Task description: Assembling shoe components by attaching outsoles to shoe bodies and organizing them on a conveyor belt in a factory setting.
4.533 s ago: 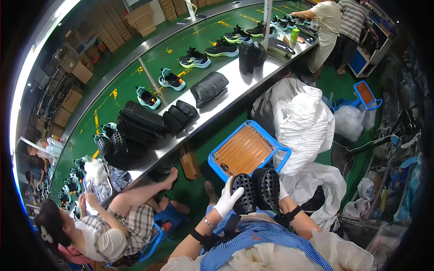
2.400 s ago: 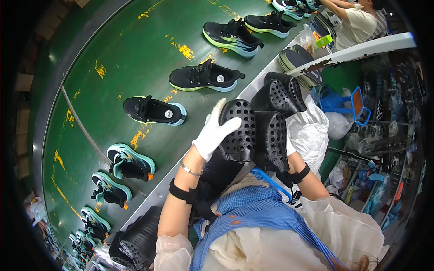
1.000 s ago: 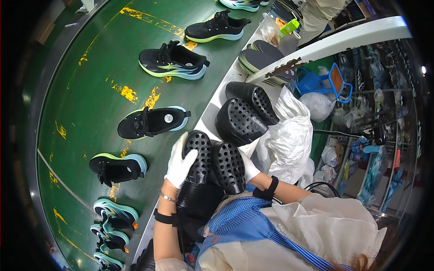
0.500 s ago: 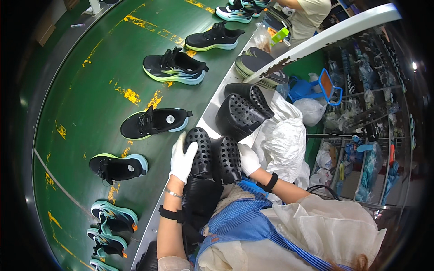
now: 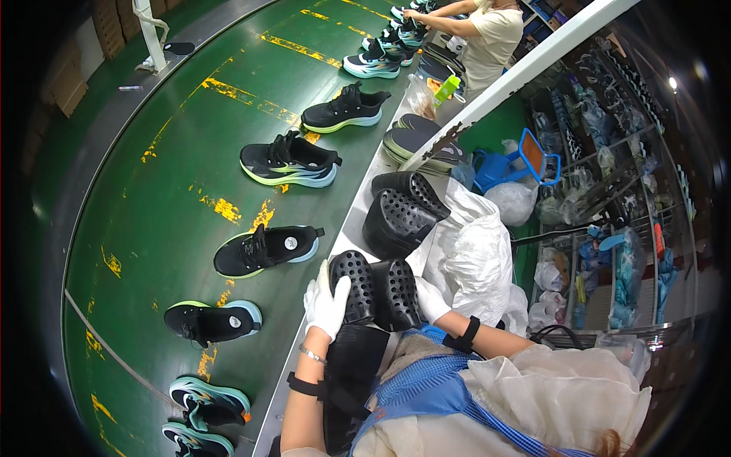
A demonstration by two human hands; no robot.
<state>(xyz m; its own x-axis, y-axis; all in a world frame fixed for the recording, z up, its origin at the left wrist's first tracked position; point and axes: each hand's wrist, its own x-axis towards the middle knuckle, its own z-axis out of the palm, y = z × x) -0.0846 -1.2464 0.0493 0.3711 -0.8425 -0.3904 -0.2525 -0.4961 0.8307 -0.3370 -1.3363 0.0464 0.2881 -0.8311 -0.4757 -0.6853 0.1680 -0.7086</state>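
Observation:
Two stacks of black perforated insoles stand side by side between my hands, a left stack (image 5: 354, 283) and a right stack (image 5: 397, 293). My white-gloved left hand (image 5: 326, 303) grips the left stack's outer side, its thumb lying against the near face. Against the right stack's outer side presses my gloved right hand (image 5: 432, 300); its fingers are partly hidden behind the stack. Beyond them on the white ledge sits another pair of black perforated insole stacks (image 5: 400, 221). Below my left hand, a ribbed black pile (image 5: 354, 365) lies close to my body.
On the green conveyor belt (image 5: 175, 228) to the left, black sneakers (image 5: 270, 250) with pale green and blue soles stand in a row. Grey insole piles (image 5: 419, 145), a white post (image 5: 525, 76) and white sacking (image 5: 472, 259) border the ledge. A co-worker (image 5: 491, 46) handles shoes farther off.
The view has tilted up, so the ledge, shoes and stacks appear lower, and the co-worker's arms now show. Both my hands keep their hold on the insole stacks.

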